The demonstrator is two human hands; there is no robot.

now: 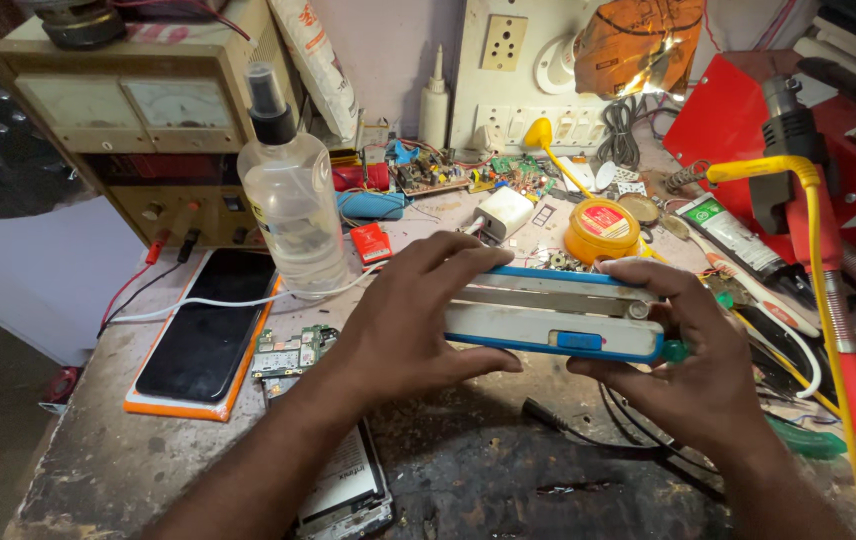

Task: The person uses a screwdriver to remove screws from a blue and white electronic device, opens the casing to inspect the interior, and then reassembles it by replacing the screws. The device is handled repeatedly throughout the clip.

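Both my hands grip a long white and blue holder device [548, 312] with metal rails, held level just above the dark workbench [468, 470]. My left hand [413, 315] wraps its left end, fingers over the top and thumb underneath. My right hand [688, 355] clasps the right end, next to a small green knob [675, 351]. A bare green circuit board [293, 352] lies on the bench just left of my left hand. A phone body [348, 490] lies under my left forearm.
A dark phone in an orange case [203, 335] lies at the left, with a clear spray bottle [291, 195] behind it. A beige bench power supply [138, 110] stands at the back left. A yellow round tin [601, 228], tubes, cables and a red tool stand [738, 115] crowd the right.
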